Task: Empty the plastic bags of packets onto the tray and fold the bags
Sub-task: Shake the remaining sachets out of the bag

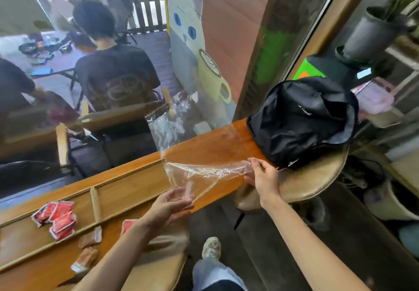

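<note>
A: At far left we see the red packets [56,218] heaped in the left compartment of the wooden tray [127,177], which lies along the counter [204,145]. What sits just outside the tray's near rail?

B: Two brown packets [87,248] and one more red packet [128,225] (partly hidden by the forearm), all on the counter rather than in the tray.

A: Moving right, we come to the left hand [170,206].

B: Its fingers curl loosely around the lower corner of the clear plastic bag [204,172]; we think thumb and fingertips pinch the film, though the transparency makes the contact hard to judge.

A: And the bag itself?

B: It is empty, held in the air above the counter's near edge, crumpled and stretched between both hands.

A: Then the right hand [263,177].

B: It pinches the bag's upper right edge between thumb and fingers. Behind it, a black backpack [301,120] rests on a tan stool [310,177].
</note>
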